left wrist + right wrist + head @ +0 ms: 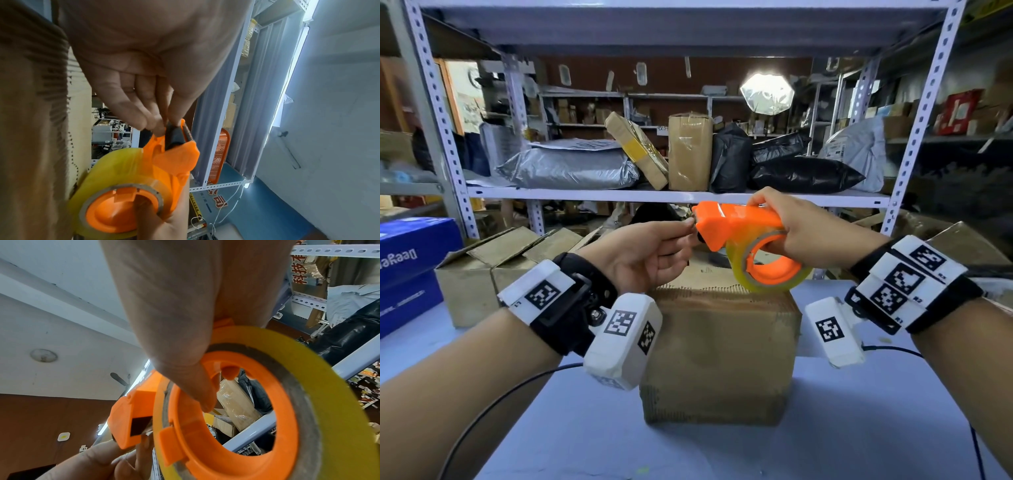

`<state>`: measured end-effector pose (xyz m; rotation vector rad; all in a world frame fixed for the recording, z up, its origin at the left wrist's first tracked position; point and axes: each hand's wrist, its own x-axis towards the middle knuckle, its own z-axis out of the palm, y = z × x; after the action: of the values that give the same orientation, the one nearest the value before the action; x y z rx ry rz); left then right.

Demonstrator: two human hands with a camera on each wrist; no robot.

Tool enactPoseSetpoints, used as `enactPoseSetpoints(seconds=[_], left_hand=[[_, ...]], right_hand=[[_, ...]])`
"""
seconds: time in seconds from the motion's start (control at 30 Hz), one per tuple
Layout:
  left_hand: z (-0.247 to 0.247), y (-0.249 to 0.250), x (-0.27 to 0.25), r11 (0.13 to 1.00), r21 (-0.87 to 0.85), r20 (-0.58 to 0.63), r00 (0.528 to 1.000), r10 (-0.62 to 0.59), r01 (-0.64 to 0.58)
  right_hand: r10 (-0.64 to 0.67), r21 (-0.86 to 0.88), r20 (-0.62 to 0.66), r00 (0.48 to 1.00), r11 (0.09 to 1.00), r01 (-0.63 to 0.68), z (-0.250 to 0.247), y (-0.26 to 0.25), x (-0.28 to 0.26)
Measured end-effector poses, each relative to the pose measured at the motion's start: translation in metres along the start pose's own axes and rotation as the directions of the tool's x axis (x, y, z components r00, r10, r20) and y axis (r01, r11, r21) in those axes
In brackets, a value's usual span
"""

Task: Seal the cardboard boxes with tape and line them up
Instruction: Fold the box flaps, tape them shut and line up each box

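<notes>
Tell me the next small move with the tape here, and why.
Probably pull the tape end out from the dispenser with the left hand, which pinches at its nose. The right hand grips it above the box, whose top shows no tape yet.

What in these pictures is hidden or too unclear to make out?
- Top of the cardboard box: head view, largely covered by the tape dispenser and both hands, so its flaps and any tape cannot be judged.
- Tape end: the left hand pinches at the dispenser's mouth; the clear film is not discernible in any view.
- Right hand fingers: head view, tucked inside the tape roll.
- Blue box: cut off by the left edge.
</notes>
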<state>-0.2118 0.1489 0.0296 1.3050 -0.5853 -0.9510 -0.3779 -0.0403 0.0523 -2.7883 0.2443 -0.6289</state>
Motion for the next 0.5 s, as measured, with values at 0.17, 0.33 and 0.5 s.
enactPoseSetpoints(seconds=[0.17,0.33,0.5], left_hand=[[-0.001,-0.004,0.000,1.000,-0.001,-0.009,1.000,-0.011,0.011],[0.001,-0.003,0.000,1.000,0.008,-0.051,0.999,-0.002,0.002],[0.002,0.009,-0.006,0.999,0.045,-0.033,0.999,0.018,-0.016]], right_hand=[[-0.011,-0.013,0.000,1.000,1.000,0.011,0.000,-0.001,0.000],[-0.039,-0.105,0.002,0.999,0.994,0.039,0.001,-0.003,0.001],[-0.024,-0.164,-0.002,1.000,0.986,0.024,-0.005,-0.004,0.001]])
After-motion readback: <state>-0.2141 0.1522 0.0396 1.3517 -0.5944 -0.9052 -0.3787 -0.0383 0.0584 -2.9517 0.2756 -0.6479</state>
